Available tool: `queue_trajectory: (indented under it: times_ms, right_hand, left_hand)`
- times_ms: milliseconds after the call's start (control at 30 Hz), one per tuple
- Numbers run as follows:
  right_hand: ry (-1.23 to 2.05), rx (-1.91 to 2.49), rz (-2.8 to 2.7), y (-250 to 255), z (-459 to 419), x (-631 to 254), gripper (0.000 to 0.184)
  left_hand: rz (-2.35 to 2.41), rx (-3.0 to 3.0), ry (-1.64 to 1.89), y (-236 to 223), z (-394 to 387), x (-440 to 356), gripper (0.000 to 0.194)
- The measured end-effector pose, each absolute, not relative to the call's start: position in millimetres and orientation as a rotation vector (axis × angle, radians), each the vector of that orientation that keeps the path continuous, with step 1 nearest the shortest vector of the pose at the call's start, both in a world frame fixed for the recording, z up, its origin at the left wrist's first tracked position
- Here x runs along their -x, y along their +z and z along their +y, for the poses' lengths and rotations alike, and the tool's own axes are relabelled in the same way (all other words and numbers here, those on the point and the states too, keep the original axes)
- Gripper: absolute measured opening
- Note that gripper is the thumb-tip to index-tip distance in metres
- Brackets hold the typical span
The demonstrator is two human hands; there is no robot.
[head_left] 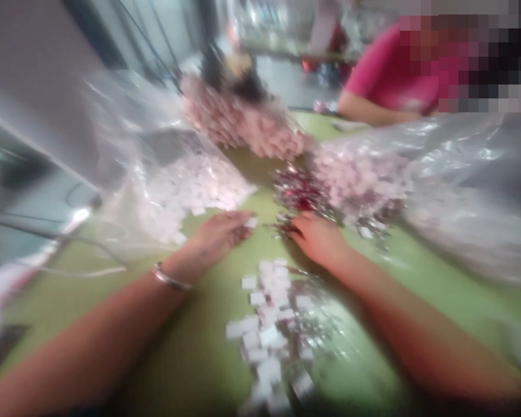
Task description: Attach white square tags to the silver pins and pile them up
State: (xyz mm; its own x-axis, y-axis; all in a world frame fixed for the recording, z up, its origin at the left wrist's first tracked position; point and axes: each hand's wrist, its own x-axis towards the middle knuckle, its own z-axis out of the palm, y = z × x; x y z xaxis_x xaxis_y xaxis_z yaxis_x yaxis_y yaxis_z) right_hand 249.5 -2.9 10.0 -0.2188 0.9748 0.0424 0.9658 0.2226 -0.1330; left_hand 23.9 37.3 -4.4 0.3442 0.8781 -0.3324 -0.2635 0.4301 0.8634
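The left hand, left of centre in the frame, has its fingers closed on a small white tag near one end. The right hand, right of centre, curls its fingers at the near edge of a pile of silvery and red strands; blur hides whether they grip any, so I cannot tell.

The tag looks very light and thin, probably stiff like card, easy to bend at a corner; a fingertip pinch on its edges should suit it. The strands seem light, slick and prone to tangle, so one would be best taken by a free end.

Lower centre, a heap of white tags spreads over the green counter, with shiny strands beside it. A clear plastic bag with white pieces lies at left, pink bundles at upper centre, and a paler pink bundle right of the pile. A co-worker in a pink top is at upper right.
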Motion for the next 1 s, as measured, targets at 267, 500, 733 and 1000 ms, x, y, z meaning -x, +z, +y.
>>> queue_trajectory:
  times_ms: [267, 500, 733, 1000]
  right_hand:
    - [0.081, 1.895, -2.270, 18.6, -3.3, -252.6, 0.021]
    - [0.103, 1.931, -2.476, 27.0, -6.4, -251.0, 0.020]
    - [0.617, 1.544, -2.064, 34.6, -16.8, -245.6, 0.020]
    - [0.823, 1.496, -1.981, 27.0, -20.6, -238.5, 0.021]
  left_hand:
    - [0.978, -0.831, 0.803, -0.4, 35.0, -26.7, 0.017]
    - [0.943, -0.870, 0.807, -3.0, 32.8, -26.8, 0.017]
    - [0.923, -0.865, 0.794, 1.2, 26.4, -30.9, 0.022]
    - [0.766, -0.885, 0.781, 5.6, 20.9, -33.7, 0.017]
